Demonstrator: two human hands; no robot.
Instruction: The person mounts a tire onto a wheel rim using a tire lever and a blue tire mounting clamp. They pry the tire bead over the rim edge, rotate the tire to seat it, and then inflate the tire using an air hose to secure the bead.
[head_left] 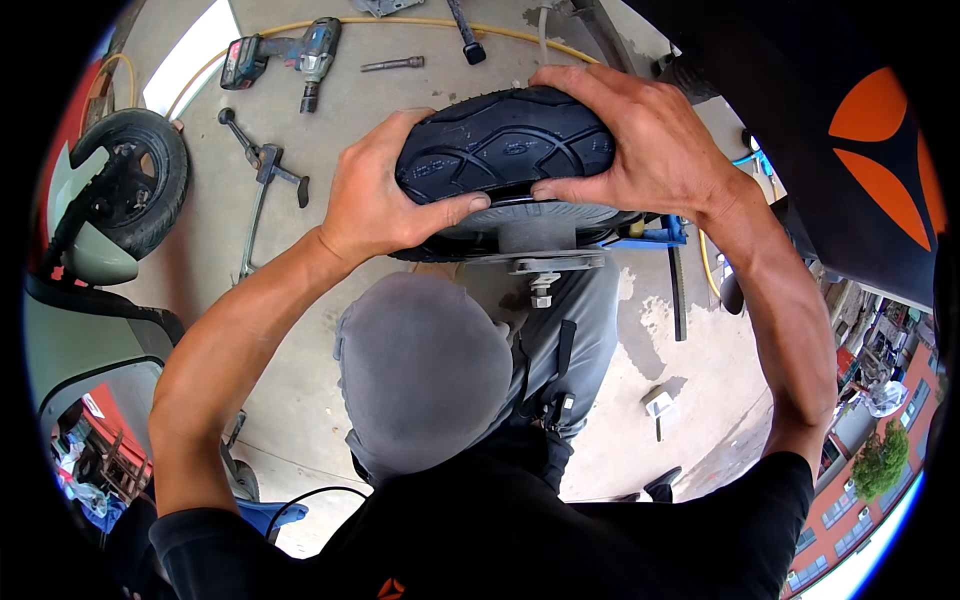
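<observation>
Tyre (505,140): black, patterned tread, mid-scene in front of the person's body, tread facing up toward the viewer. It sits about a wheel with a grey hub (538,236); an axle end (541,291) with a nut points toward the person.

Left grip (382,190): closed on the tyre at its left side, thumb along the near edge. Right grip (645,135): closed on the tyre at its right side, fingers over the top, thumb on the same near edge. A dark gap shows between that edge and the wheel near the thumbs; whether the bead is seated cannot be told.

Risks, as judged: if the thumbs press unevenly, the tyre edge could spring back and pinch a thumb against the rim. If either side slackens, the wheel could roll or tip, since its support below is hidden. The projecting axle could then strike the grey trouser leg (585,335).

Floor (310,310): an impact wrench (295,55), a socket extension (392,64) and a metal lever tool (266,175) lie loose beyond and left of the tyre; a dropped wheel rolling that way could knock them, and a careless step could trip on the yellow hose (420,20)
</observation>
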